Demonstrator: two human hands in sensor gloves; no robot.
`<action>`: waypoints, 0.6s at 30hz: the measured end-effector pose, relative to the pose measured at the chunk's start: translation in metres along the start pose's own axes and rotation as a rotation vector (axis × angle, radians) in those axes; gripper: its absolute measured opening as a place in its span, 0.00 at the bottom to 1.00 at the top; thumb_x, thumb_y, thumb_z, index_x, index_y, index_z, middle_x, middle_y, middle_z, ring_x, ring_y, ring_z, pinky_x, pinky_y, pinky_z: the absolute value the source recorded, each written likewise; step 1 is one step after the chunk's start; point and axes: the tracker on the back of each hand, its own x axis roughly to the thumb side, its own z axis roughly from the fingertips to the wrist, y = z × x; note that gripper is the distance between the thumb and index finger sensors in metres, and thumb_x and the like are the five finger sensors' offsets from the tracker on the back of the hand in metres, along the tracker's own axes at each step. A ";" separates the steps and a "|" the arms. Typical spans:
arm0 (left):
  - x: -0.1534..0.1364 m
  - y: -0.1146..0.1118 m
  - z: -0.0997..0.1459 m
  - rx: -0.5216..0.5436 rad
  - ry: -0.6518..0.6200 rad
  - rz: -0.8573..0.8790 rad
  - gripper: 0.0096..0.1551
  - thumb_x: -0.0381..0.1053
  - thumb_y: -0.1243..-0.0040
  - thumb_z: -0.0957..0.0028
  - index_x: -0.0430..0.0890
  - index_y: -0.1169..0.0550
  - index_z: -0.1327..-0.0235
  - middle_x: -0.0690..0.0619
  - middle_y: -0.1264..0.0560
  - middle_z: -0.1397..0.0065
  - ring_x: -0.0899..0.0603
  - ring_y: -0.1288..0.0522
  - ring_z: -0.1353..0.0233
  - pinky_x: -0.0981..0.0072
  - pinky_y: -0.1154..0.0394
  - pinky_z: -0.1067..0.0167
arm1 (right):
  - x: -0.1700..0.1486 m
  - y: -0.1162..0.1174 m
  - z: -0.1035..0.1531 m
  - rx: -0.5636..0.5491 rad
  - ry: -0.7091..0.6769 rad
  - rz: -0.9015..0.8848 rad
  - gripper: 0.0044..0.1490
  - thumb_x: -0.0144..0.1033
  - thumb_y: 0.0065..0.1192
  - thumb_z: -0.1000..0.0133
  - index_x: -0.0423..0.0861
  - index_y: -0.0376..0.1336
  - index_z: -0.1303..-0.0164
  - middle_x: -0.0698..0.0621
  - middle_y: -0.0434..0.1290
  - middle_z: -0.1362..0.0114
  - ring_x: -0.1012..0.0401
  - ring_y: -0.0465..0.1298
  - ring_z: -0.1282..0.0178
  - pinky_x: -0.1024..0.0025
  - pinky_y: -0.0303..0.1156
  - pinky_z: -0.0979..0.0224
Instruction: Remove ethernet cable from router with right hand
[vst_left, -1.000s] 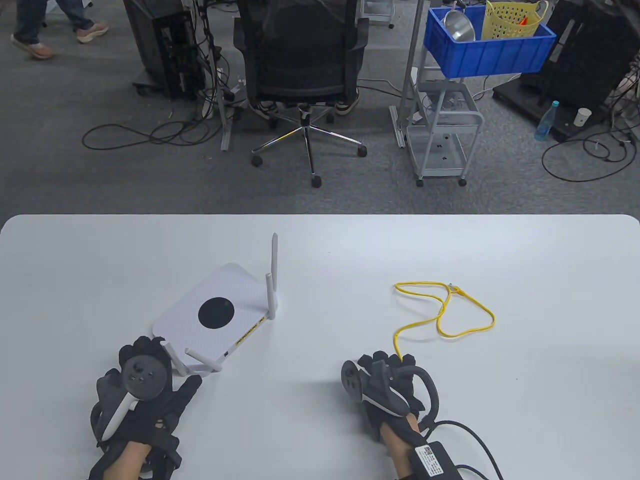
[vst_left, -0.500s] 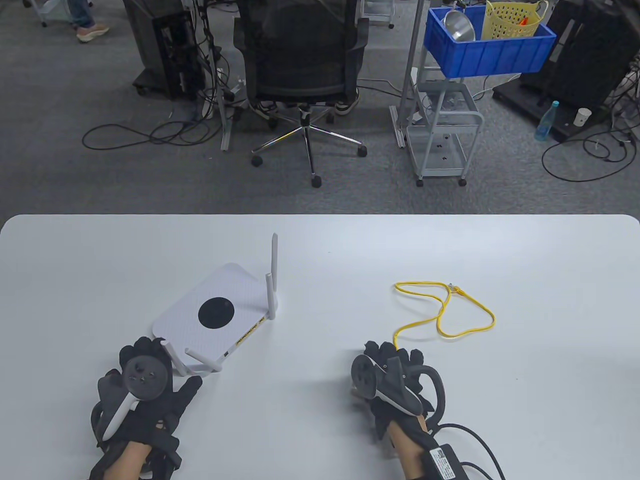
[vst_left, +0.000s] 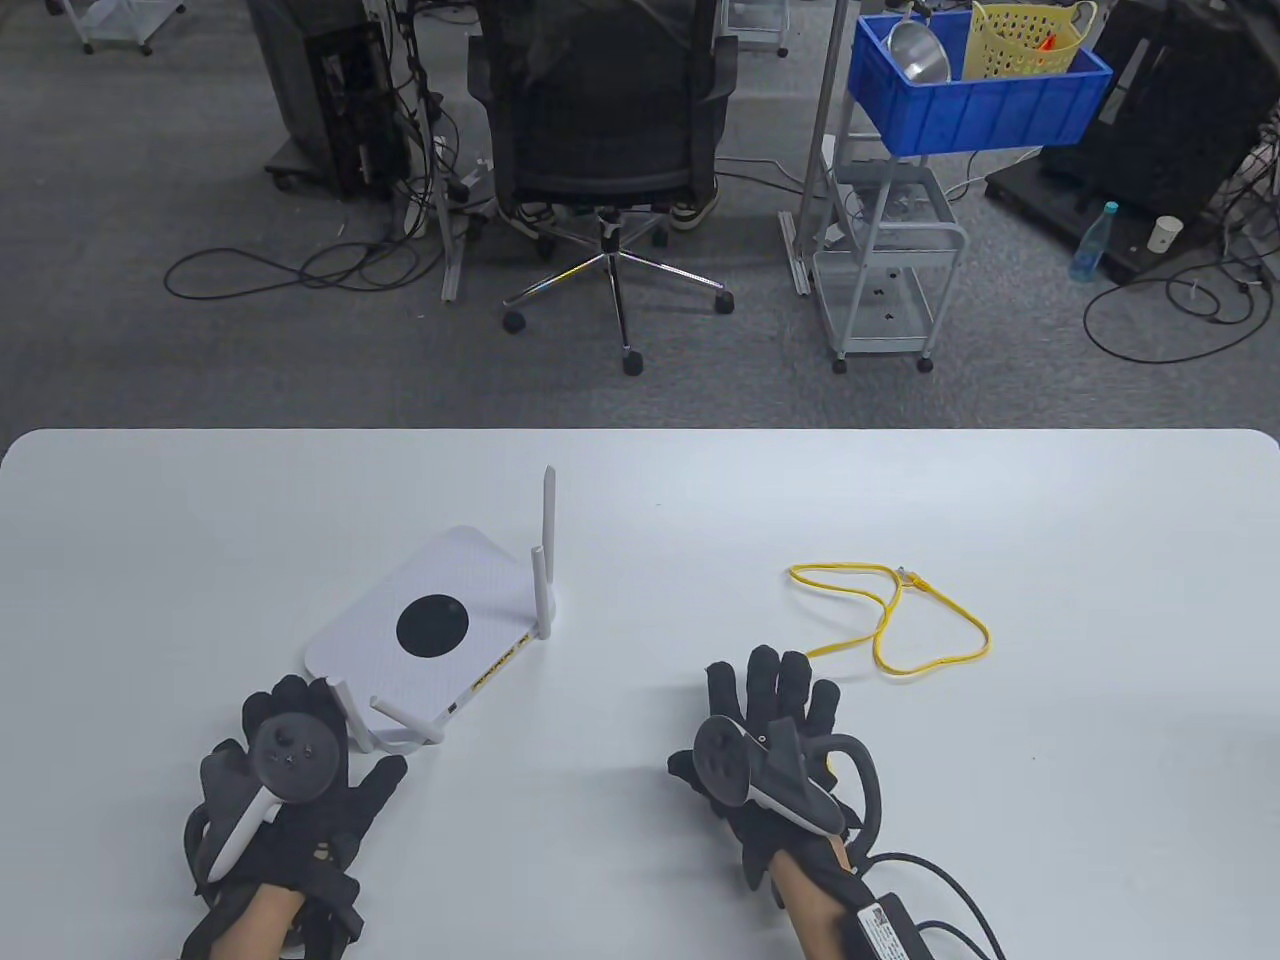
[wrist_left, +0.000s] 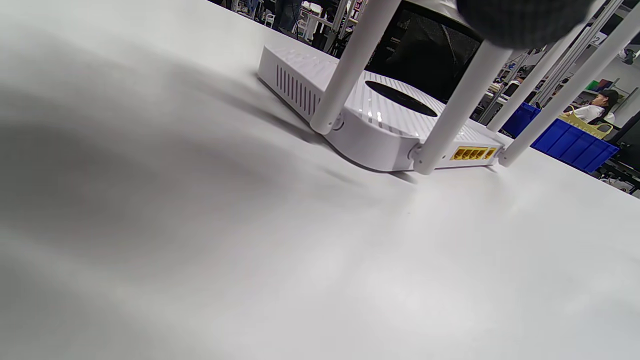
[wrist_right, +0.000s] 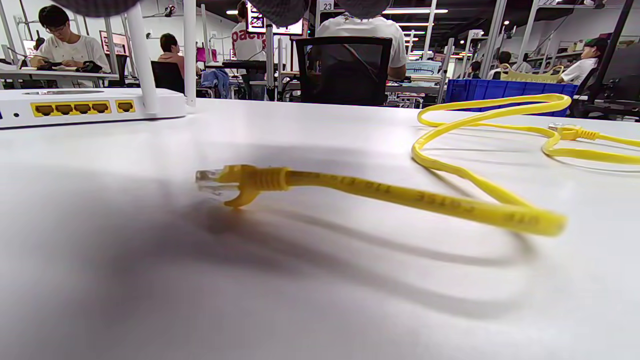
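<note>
Both plugs of the yellow ethernet cable (vst_left: 905, 620) are hard to make out from the table view; the near plug (wrist_right: 235, 182) is seen lying free on the surface (vst_left: 640, 500) only in the right wrist view. The left hand (vst_left: 285, 790) is laid beside the router (vst_left: 430, 625), its fingertips hidden among the near antennas, so its grip cannot be told. Open surface is left between router and cable, and toward the far edge. Compared with half a second ago, the right hand (vst_left: 770, 745) has been spread flat, fingers extended, nothing held, and the cable end released in front of it, unplugged and well apart from the router's yellow ports (wrist_right: 82, 107).
</note>
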 end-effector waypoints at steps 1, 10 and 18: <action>0.000 0.000 0.000 0.000 0.000 0.000 0.57 0.72 0.49 0.49 0.54 0.64 0.22 0.45 0.76 0.14 0.35 0.80 0.19 0.32 0.77 0.30 | 0.000 0.000 0.000 0.002 0.001 0.000 0.62 0.68 0.40 0.48 0.41 0.37 0.12 0.24 0.37 0.14 0.27 0.37 0.19 0.26 0.36 0.25; 0.001 -0.001 0.000 -0.008 -0.003 -0.004 0.57 0.72 0.49 0.49 0.53 0.64 0.22 0.44 0.75 0.14 0.35 0.80 0.19 0.32 0.77 0.30 | -0.001 -0.001 0.001 -0.001 0.004 -0.002 0.62 0.68 0.40 0.48 0.41 0.36 0.12 0.24 0.37 0.14 0.27 0.38 0.19 0.25 0.36 0.25; 0.002 -0.003 -0.001 -0.013 0.002 -0.015 0.57 0.71 0.49 0.49 0.52 0.64 0.22 0.44 0.75 0.14 0.34 0.79 0.19 0.32 0.76 0.30 | 0.000 0.000 0.001 0.005 -0.001 0.000 0.62 0.68 0.40 0.48 0.40 0.37 0.12 0.24 0.37 0.14 0.27 0.38 0.19 0.25 0.36 0.25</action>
